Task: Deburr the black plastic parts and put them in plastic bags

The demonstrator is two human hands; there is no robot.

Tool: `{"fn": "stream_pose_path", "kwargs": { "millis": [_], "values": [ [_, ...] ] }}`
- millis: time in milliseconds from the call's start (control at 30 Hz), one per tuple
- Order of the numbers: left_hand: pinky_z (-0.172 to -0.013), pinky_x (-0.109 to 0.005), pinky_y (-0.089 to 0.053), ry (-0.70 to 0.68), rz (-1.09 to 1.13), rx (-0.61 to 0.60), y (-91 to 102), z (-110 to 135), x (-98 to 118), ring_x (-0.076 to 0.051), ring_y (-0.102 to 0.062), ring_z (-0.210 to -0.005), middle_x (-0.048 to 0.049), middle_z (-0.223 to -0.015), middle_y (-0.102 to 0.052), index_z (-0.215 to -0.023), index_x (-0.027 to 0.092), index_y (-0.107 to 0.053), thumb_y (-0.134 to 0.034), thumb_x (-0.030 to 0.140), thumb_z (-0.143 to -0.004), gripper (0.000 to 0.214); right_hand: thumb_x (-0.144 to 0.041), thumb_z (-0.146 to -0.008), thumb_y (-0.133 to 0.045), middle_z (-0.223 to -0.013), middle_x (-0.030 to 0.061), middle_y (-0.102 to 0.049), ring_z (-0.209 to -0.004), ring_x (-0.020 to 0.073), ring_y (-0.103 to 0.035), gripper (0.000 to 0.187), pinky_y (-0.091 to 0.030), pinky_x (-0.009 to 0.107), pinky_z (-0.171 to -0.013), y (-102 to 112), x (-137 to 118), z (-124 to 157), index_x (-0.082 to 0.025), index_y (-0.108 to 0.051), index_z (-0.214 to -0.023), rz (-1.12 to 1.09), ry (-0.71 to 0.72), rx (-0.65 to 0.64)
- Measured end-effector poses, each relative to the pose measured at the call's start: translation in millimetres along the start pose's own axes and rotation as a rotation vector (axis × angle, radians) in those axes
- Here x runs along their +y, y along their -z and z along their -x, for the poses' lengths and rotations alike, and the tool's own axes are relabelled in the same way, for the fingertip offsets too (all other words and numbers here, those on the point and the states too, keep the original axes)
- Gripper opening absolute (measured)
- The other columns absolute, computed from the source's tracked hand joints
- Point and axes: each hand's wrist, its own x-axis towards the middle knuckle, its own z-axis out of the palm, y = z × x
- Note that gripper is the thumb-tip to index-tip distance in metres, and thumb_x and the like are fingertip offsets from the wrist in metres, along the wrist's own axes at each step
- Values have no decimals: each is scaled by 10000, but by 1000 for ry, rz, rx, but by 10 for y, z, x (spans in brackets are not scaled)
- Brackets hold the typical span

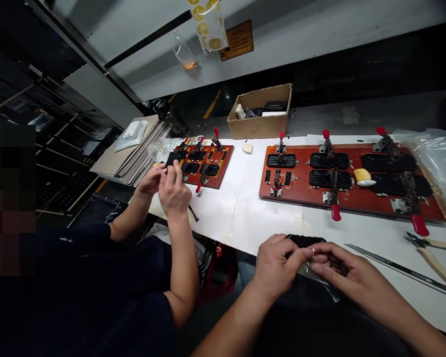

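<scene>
Low in the view, above the table's near edge, my left hand is closed on a dark flat part, mostly covered by the fingers. My right hand meets it, thumb and forefinger pinched close to my left thumb. What the right fingertips hold is too small to make out. A strip of clear plastic film hangs below the hands. Beyond them lies a red-brown fixture board with black ribbed parts under red-handled toggle clamps.
Cutting pliers and a long thin metal blade lie right of my hands. A yellow-white pad rests on the board. At left a co-worker's hands hold a black part beside a smaller fixture board. A cardboard box stands behind.
</scene>
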Motion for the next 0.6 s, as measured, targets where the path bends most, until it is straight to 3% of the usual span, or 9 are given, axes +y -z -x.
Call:
{"fn": "stream_pose_path", "kwargs": {
  "millis": [200,300,400,500,600],
  "values": [
    [-722,-289,-401,-14,41,-64,63,-9,-11,-148,-542,-762,-4,-771,-581,-787,190,-632,-540,308,-1078,327,-690,-1035,-493,-789,25,-720,-636,118,-625,556,-514,231,-619,-7,-221,-36,-177,-702,-1093,-177,-3,-30],
    [-764,-300,-401,-77,35,-118,68,-29,-44,-161,-541,-817,-16,-821,-592,-861,195,-650,-531,288,-1083,268,-728,-972,-583,-802,52,-734,-634,131,-674,584,-503,212,-537,-4,-217,-90,-155,-691,-1010,-310,-27,-60],
    [-782,-302,-418,-235,-47,-140,61,-37,-38,-167,-547,-844,-22,-844,-604,-900,199,-642,-540,225,-1073,202,-722,-953,-622,-801,61,-739,-607,115,-675,580,-480,182,-492,-12,-196,-87,-144,-669,-922,-368,-30,-87],
    [-788,-306,-438,-350,-102,-131,40,-49,-22,-175,-549,-861,-29,-862,-608,-903,196,-621,-563,189,-1054,163,-648,-940,-695,-802,52,-741,-592,90,-653,512,-461,158,-480,-29,-193,-51,-139,-672,-894,-384,-31,-100],
    [-806,-309,-467,-365,-131,-132,5,-56,-26,-177,-573,-886,-35,-888,-628,-929,198,-641,-572,179,-1048,138,-550,-924,-755,-802,38,-740,-614,87,-653,414,-475,154,-508,-55,-193,-12,-143,-682,-918,-409,-37,-94]
  ]
}}
